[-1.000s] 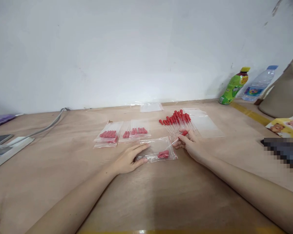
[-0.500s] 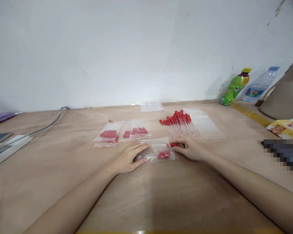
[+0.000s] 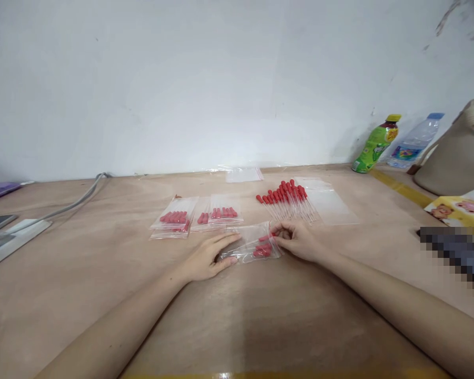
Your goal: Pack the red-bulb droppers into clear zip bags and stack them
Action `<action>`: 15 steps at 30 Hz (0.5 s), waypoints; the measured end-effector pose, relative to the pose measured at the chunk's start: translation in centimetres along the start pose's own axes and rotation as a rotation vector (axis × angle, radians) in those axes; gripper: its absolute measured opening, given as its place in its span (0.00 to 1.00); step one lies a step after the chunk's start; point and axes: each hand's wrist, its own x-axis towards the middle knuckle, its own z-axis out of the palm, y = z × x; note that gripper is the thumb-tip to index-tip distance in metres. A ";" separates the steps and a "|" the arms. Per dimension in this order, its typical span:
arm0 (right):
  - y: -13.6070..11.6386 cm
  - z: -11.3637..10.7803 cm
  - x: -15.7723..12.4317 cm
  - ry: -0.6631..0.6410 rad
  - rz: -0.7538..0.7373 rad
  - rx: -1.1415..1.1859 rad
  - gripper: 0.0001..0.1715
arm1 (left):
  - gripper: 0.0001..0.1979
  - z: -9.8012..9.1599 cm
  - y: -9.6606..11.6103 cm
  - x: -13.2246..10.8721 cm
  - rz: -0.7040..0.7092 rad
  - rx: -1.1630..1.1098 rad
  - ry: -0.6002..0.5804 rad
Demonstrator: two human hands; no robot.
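Our left hand (image 3: 207, 258) lies flat, fingers spread and straight, palm down on the near left end of a clear bag (image 3: 249, 251), pinning it to the table (image 3: 260, 316). Nothing is clasped in it. The bag sits at the centre of the table, straight ahead of us at twelve o'clock, with its mouth turned toward three o'clock.

Our right hand (image 3: 300, 241) rests at that mouth with its fingertips (image 3: 277, 233) drawn together in a pinch. They meet at the red bulb of a dropper (image 3: 264, 238) that lies mostly inside the bag, above two more red bulbs. We cannot tell whether the pinch holds the dropper itself or the lip of the bag.

At one o'clock from the bag, just beyond our right hand, loose droppers (image 3: 285, 199) lie fanned out, red bulbs away from us. Empty bags (image 3: 327, 202) lie flat just beside them at three o'clock. At eleven o'clock from the bag, filled bags (image 3: 199, 217) overlap in a row, touching one another.

Far off at two o'clock, against the wall, a green bottle (image 3: 373, 145) leans, with a water bottle (image 3: 413, 142) beside it. A cable (image 3: 75, 202) runs along the table at ten o'clock.
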 end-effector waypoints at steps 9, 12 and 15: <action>-1.3 0.3 -0.2 -0.080 -0.147 -0.102 0.14 | 0.24 0.1 -0.2 0.0 0.011 -0.006 0.016; -0.7 0.0 0.1 -0.112 -0.100 0.047 0.14 | 0.24 0.1 -0.2 0.1 0.014 -0.007 0.014; 0.2 -0.9 1.1 0.045 -0.004 -0.039 0.13 | 0.22 0.2 -0.2 0.1 0.024 -0.014 0.018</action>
